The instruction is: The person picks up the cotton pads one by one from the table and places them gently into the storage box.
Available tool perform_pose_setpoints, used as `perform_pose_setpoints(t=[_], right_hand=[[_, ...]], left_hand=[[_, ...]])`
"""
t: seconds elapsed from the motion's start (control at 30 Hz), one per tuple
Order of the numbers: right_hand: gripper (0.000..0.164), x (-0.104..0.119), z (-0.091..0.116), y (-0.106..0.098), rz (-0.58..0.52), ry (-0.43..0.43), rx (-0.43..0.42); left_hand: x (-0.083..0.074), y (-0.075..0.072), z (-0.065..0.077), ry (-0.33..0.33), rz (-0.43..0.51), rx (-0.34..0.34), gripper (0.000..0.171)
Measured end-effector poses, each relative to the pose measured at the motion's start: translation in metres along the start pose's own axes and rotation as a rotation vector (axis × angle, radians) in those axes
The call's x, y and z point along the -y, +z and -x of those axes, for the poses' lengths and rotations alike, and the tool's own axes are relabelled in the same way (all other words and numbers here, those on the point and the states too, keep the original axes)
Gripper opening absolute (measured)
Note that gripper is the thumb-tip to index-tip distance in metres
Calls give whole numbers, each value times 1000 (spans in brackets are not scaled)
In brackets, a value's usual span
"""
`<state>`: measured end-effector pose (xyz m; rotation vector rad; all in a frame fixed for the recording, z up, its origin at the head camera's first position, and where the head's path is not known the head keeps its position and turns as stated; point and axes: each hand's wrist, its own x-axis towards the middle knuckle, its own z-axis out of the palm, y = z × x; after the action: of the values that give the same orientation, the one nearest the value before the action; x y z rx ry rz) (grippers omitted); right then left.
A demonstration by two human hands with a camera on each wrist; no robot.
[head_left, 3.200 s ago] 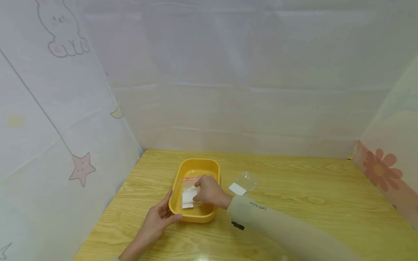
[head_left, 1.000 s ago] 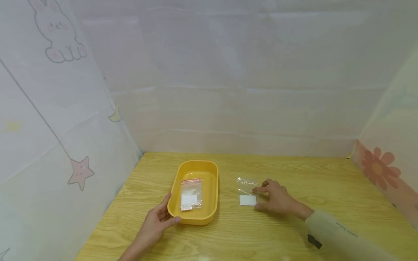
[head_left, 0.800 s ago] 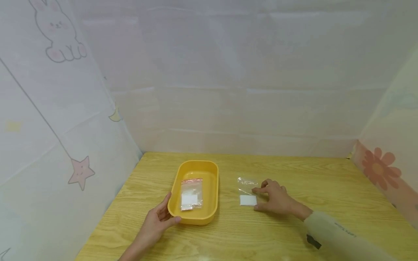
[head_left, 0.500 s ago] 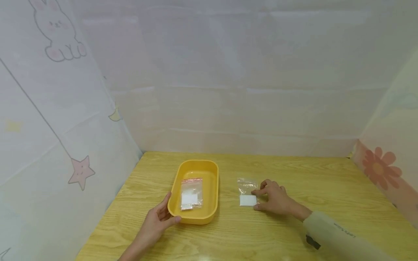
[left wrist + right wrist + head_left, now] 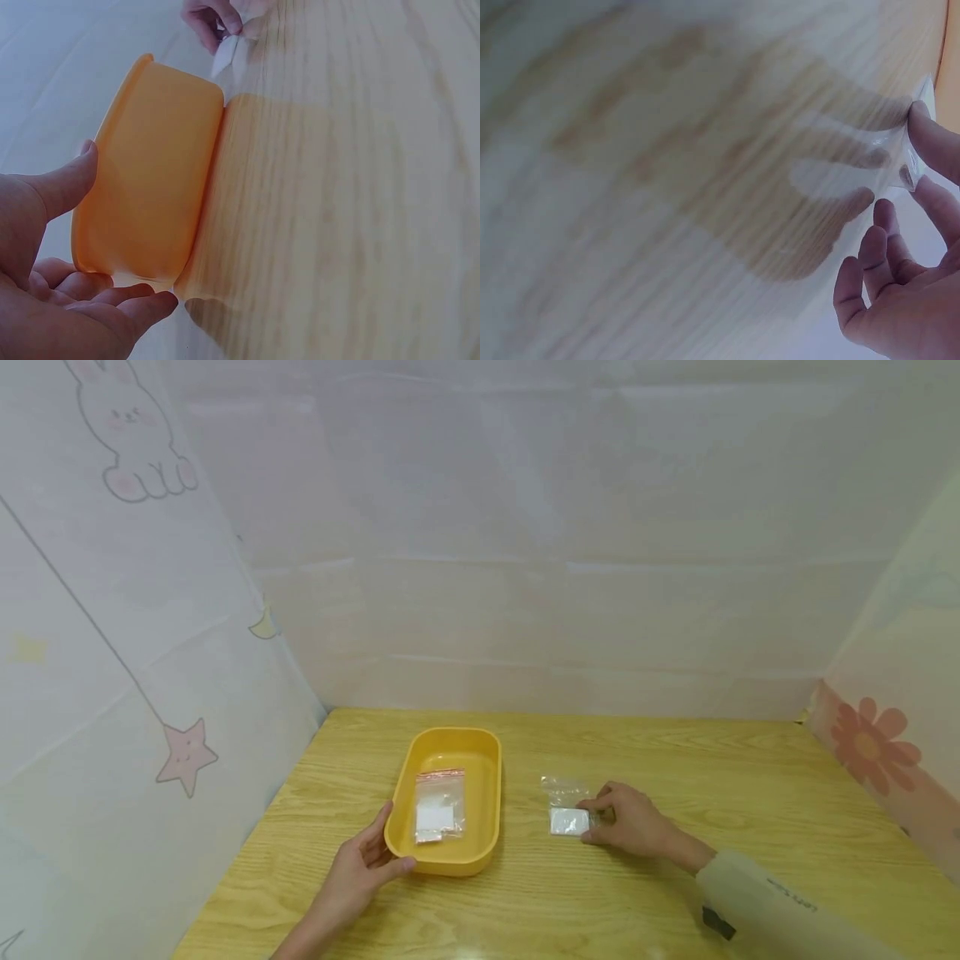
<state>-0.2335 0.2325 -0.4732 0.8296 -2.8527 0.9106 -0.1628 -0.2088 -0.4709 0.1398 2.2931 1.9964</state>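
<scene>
My left hand [image 5: 358,870] grips the near left corner of a yellow plastic tray [image 5: 491,802], thumb on the near rim and fingers along the left wall. In the tray lies a clear zip bag [image 5: 442,789] with a red-striped top and a white card-like piece inside. Right of the tray, my right hand [image 5: 637,822] pinches the right side of another clear bag [image 5: 564,791] between thumb and index finger. This bag has a flat white rectangle [image 5: 569,822] at its near end. In the right wrist view the other fingers of the right hand [image 5: 907,292] are loosely bent.
A wood-grain table [image 5: 675,760] carries everything. A pale sheet wall [image 5: 570,610] rises behind its far edge, with printed side walls at left and right. The table surface is glossy and mirrors the hands in the wrist views.
The right hand left the tray and went right to the loose bag. Lately its fingers drew together on the bag, whose white end now tilts slightly. The left hand stayed on the tray.
</scene>
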Motion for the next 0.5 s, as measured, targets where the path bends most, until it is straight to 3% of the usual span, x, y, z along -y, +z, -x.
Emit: perform_pose_setpoints(t=[0.2,0.5], right_hand=[[45,-2,-3,0,-78,10,5],[36,-1,-3,2,-108,25,-28]], left_hand=[[0,0,0,3,2,-1,92],[1,0,0,-2,9,0,91]])
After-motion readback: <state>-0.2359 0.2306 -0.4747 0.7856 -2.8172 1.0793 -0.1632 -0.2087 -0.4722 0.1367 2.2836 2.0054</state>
